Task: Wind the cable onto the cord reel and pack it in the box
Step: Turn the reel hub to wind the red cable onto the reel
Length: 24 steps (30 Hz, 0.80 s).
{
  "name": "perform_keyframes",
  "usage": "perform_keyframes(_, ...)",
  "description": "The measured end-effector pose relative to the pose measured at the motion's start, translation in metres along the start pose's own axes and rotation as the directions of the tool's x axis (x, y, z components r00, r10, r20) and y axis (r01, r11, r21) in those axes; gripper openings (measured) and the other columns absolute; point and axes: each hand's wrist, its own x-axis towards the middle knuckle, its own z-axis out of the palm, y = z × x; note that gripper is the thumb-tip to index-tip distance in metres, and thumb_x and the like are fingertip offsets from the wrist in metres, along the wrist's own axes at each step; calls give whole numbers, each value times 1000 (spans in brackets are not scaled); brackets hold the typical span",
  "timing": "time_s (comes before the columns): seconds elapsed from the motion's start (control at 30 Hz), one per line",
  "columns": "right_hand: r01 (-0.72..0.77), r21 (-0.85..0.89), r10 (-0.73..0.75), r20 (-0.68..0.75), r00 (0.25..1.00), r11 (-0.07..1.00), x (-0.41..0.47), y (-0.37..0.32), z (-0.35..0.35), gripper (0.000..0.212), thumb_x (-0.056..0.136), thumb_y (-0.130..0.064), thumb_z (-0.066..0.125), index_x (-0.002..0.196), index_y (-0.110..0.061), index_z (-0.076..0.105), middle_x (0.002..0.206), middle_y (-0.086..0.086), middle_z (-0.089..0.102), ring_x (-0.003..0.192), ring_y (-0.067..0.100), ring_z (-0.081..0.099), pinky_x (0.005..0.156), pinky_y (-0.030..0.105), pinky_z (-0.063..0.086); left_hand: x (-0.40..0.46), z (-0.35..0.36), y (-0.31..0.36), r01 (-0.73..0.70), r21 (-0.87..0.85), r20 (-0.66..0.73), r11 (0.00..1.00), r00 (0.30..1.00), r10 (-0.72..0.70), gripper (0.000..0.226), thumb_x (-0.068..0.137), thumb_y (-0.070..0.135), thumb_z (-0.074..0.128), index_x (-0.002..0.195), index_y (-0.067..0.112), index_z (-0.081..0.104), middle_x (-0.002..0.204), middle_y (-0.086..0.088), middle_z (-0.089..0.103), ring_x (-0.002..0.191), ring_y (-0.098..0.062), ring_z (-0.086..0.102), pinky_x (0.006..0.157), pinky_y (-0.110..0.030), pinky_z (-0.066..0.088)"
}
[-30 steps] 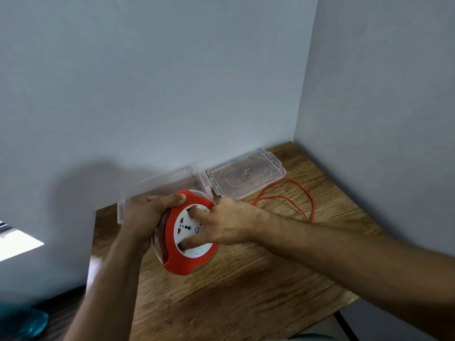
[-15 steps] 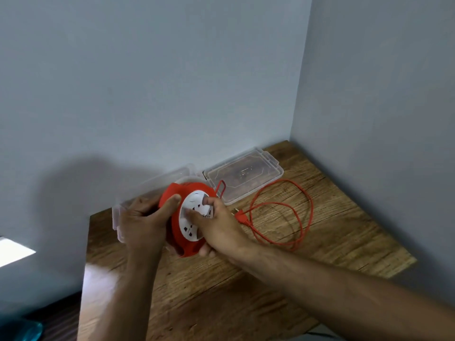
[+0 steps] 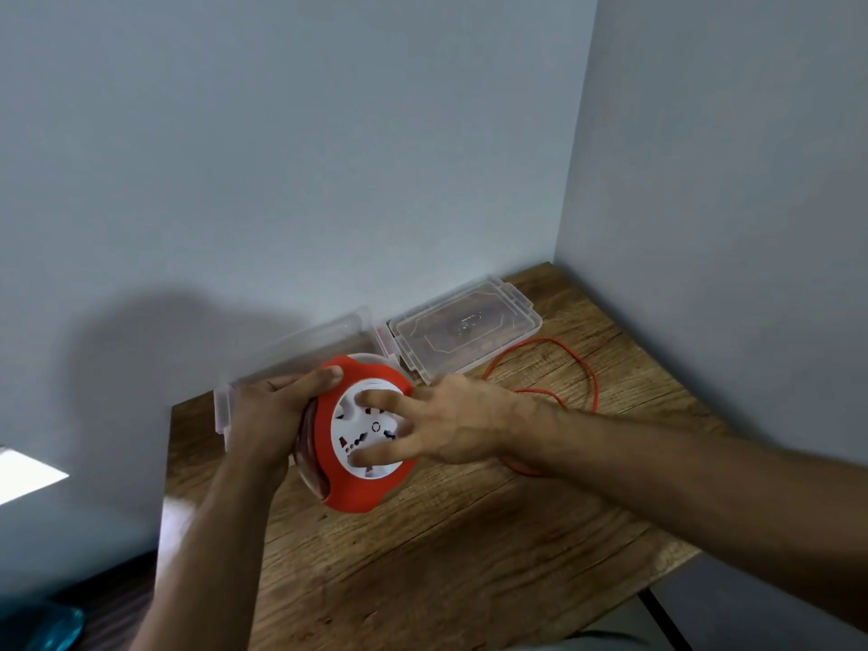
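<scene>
Half the red cable [image 3: 554, 368] is hidden behind your right hand [image 3: 451, 429], whose spread fingers press the reel [image 3: 361, 444] your left hand [image 3: 267, 420] grips above the table [image 3: 422, 556], the open clear box [image 3: 465, 331] behind.

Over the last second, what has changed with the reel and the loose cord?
The right hand has turned its fingers round the white face of the reel, and the loose cable on the table lies in fewer loops. The left hand still grips the rim; the box stays open.
</scene>
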Motion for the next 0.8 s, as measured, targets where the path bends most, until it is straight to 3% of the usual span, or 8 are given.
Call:
perform_keyframes(0.1,-167,-3,167,21,986,986,5,-2,-1,56,97,-49,55,147,-30,38,138,21,42,72,30,67,43,33,53,-1,0,1,10,-14,-22,1000,1000,-10,11,80,23,82,75,13,82,74,-8,82,65,-27,79,51,-32,63)
perform_keyframes(0.2,-299,-26,300,73,951,954,12,-6,4,64,98,-60,44,153,-38,21,137,19,43,64,23,62,41,27,44,0,0,2,13,4,-71,1000,997,-13,13,79,27,82,82,15,81,72,-3,82,64,-24,79,50,-28,61)
perform_keyframes(0.3,-362,32,361,42,932,932,16,-9,6,64,101,-56,40,156,-40,11,131,20,53,66,23,63,44,27,41,0,-2,3,11,-9,-138,1000,990,-12,19,78,30,84,86,13,81,71,-2,81,62,-20,78,46,-23,58)
perform_keyframes(0.4,-403,127,412,-55,909,906,21,-17,9,61,99,-54,45,153,-34,24,114,17,63,71,26,66,47,29,42,-1,0,3,-4,-43,-172,999,985,-3,19,78,29,84,86,12,80,76,-1,82,62,-20,78,45,-22,57)
perform_keyframes(0.5,-439,200,466,-115,877,876,26,-23,11,64,94,-50,57,150,-34,29,122,16,54,72,27,66,52,35,56,-4,4,4,-35,-59,-182,998,983,24,16,79,24,83,84,10,80,73,-3,81,58,-19,78,46,-23,58)
perform_keyframes(0.6,-498,264,537,-99,838,826,30,-27,14,64,94,-44,59,150,-39,27,125,16,55,80,30,68,60,40,60,-5,7,3,-60,-107,-220,992,975,35,11,80,24,83,84,14,80,70,1,81,58,-18,78,48,-26,60)
perform_keyframes(0.7,-569,420,655,-87,751,707,33,-32,17,64,90,-43,65,144,-41,30,122,13,65,93,32,69,73,44,60,-8,11,1,-120,-37,-246,992,963,107,16,73,35,85,86,27,80,74,9,81,63,-12,78,53,-24,60)
perform_keyframes(0.8,-645,653,831,44,555,396,39,-39,16,65,79,-49,72,133,-40,39,108,5,72,89,28,71,70,38,61,-14,17,2,-193,25,-226,981,955,194,12,77,31,85,79,38,75,68,27,76,64,0,76,51,-14,56)
